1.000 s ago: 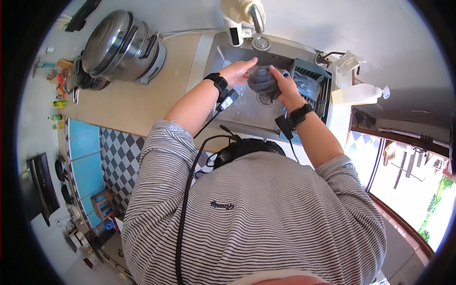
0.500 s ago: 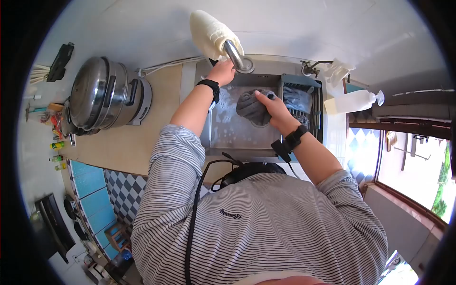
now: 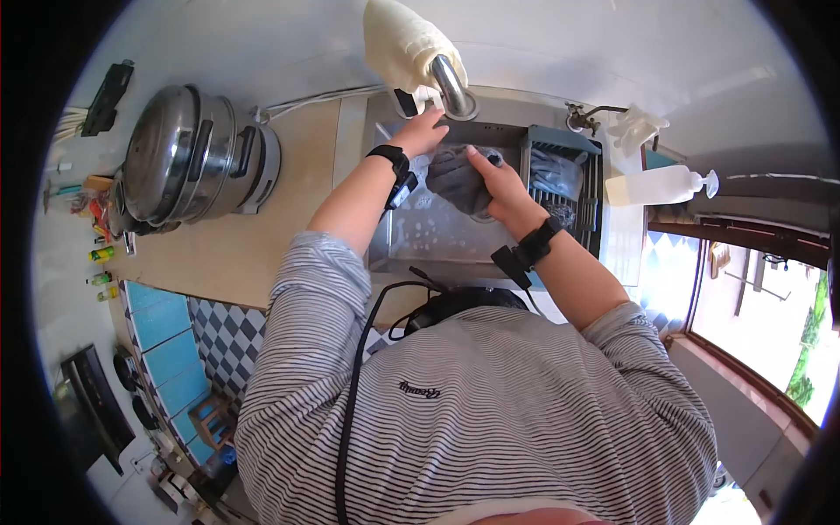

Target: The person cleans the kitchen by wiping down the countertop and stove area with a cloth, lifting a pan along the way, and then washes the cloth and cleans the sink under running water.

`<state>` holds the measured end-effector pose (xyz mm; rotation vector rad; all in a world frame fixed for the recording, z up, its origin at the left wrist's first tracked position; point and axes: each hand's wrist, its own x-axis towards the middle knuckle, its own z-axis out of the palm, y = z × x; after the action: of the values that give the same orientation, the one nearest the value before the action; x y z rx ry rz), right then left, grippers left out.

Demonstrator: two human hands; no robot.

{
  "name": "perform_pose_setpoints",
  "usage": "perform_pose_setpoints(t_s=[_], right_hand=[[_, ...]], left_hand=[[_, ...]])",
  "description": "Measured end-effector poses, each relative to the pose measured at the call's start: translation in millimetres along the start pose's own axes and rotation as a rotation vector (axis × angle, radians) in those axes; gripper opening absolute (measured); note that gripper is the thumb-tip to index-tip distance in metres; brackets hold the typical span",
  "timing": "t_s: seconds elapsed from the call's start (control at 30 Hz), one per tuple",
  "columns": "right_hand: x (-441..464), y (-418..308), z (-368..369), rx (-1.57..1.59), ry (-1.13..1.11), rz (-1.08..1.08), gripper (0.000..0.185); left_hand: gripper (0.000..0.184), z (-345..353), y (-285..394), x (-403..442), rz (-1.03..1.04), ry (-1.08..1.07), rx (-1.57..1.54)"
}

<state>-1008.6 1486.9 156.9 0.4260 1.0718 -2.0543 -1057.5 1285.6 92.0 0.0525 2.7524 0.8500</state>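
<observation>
My right hand [image 3: 502, 182] grips a bunched grey cloth [image 3: 458, 181] over the sink [image 3: 424, 249], its thumb on top. My left hand [image 3: 422, 133] is just below the faucet [image 3: 451, 86], fingers stretched out and apart, with nothing held in it. A cream cloth [image 3: 404, 39] is draped over the faucet's upper part. Soapy water drops lie on the sink's metal floor. Part of the sink behind the grey cloth is hidden.
A dark drying rack [image 3: 529, 157] with grey cloths [image 3: 556, 172] occupies the sink's right side. Right of it lie a pump bottle [image 3: 661, 186] and a wall tap [image 3: 582, 118] with a white cloth [image 3: 633, 129]. A large steel steamer pot [image 3: 171, 157] stands on the left counter [image 3: 302, 166].
My left hand has come down and right, away from the faucet. The grey cloth now spreads wider to the left, still in my right hand. The view has shifted slightly.
</observation>
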Motion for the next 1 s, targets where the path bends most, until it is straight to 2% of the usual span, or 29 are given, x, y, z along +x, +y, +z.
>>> perform_pose_setpoints(t_s=[0.03,0.07,0.13,0.17,0.2,0.23,0.27,0.33,0.37,0.43,0.57,0.6,0.67,0.77,0.87,0.9,0.93,1.0], right_hand=[[1,2,-1,0.003,-0.001,0.005,0.028],[3,3,-1,0.003,-0.01,-0.025,0.027],[8,6,-2,0.01,-0.025,-0.05,0.027],[9,7,-2,-0.034,-0.035,-0.095,0.026],[12,8,-1,-0.08,-0.047,-0.143,0.026],[14,9,-1,-0.094,-0.066,-0.172,0.033],[17,10,1,-0.094,-0.073,-0.169,0.033],[20,10,5,-0.175,-0.002,-0.239,0.046],[19,10,7,-0.177,-0.007,-0.239,0.046],[16,6,11,-0.229,-0.04,-0.289,0.057],[0,-6,15,-0.277,-0.051,-0.296,0.047],[-3,-9,13,-0.256,-0.085,-0.267,0.052],[-7,-15,9,-0.235,-0.119,-0.245,0.057],[-10,-23,6,-0.255,-0.062,-0.28,0.063],[-12,-32,5,-0.401,0.118,-0.184,0.074],[-10,-35,2,-0.47,0.06,-0.152,0.059],[-6,-37,0,-0.472,0.055,-0.151,0.059],[-1,-39,0,-0.613,0.047,-0.115,0.045]], left_hand=[[0.059,-1,1,-6,0.012,0.051,-0.14],[0.059,0,2,-14,0.007,0.05,-0.136],[0.062,-11,32,-51,-0.562,-0.228,-1.046],[0.062,-12,41,-64,-0.569,-0.225,-1.041],[0.062,-13,48,-75,-0.692,-0.258,-1.2],[0.062,-13,53,-82,-0.815,-0.289,-1.361],[0.062,-13,55,-86,-0.817,-0.28,-1.36],[0.063,-14,58,-93,-0.75,-0.353,-1.753],[0.063,-13,61,-94,-0.748,-0.347,-1.755],[0.05,-8,69,-89,-0.622,-0.252,-1.753],[0.034,9,63,-71,-0.452,-0.084,-1.782],[0.034,9,66,-68,-0.447,-0.085,-1.781],[0.031,9,70,-63,-0.303,0.194,-1.74],[0.033,-2,86,-66,-0.252,0.293,-1.621],[0.043,-13,97,-72,-0.133,0.245,-1.524],[0.043,-14,95,-71,-0.132,0.25,-1.522],[0.048,-16,92,-70,-0.074,0.22,-1.438],[0.053,-15,90,-71,-0.021,0.195,-1.355]])
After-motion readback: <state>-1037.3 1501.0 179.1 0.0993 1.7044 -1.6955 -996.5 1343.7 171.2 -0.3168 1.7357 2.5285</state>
